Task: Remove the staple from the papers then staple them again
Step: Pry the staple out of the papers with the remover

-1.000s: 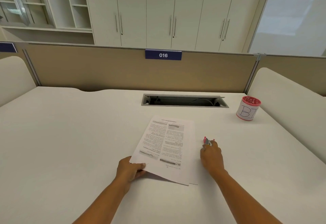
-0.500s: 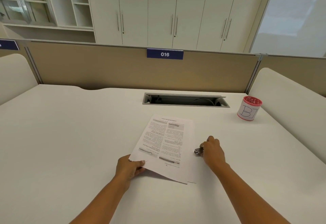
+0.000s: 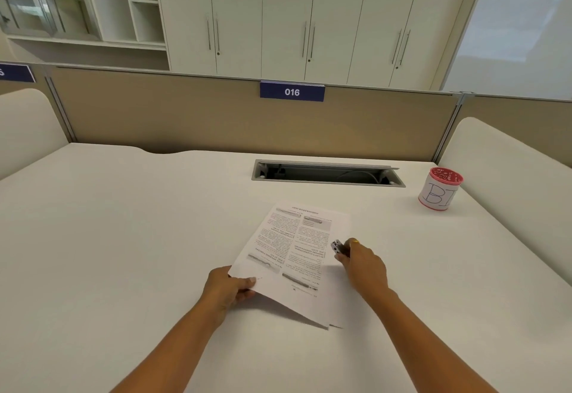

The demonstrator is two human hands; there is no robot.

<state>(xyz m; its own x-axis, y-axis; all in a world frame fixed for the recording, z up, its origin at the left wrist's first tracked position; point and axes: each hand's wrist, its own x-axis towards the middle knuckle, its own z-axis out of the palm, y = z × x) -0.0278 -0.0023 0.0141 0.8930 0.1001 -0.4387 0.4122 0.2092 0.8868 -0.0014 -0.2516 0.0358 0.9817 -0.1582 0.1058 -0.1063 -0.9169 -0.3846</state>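
Observation:
Printed papers (image 3: 294, 247) lie on the white desk (image 3: 123, 238), text upside down to me. My left hand (image 3: 227, 289) pinches their near left corner and lifts it slightly off the desk. My right hand (image 3: 362, 264) grips a small stapler (image 3: 337, 247) with a metal head; its tip points left over the right edge of the papers. The stapler's pink body is mostly hidden by my fingers. I cannot make out the staple in the papers.
A red-rimmed cup (image 3: 439, 188) with a handwritten label stands at the back right. An open cable slot (image 3: 328, 173) is set in the desk behind the papers. A beige partition with the sign 016 (image 3: 292, 91) closes the far side.
My right hand picked the stapler up from the desk and carried it left, from beside the papers to over their right edge. My left hand kept holding the corner.

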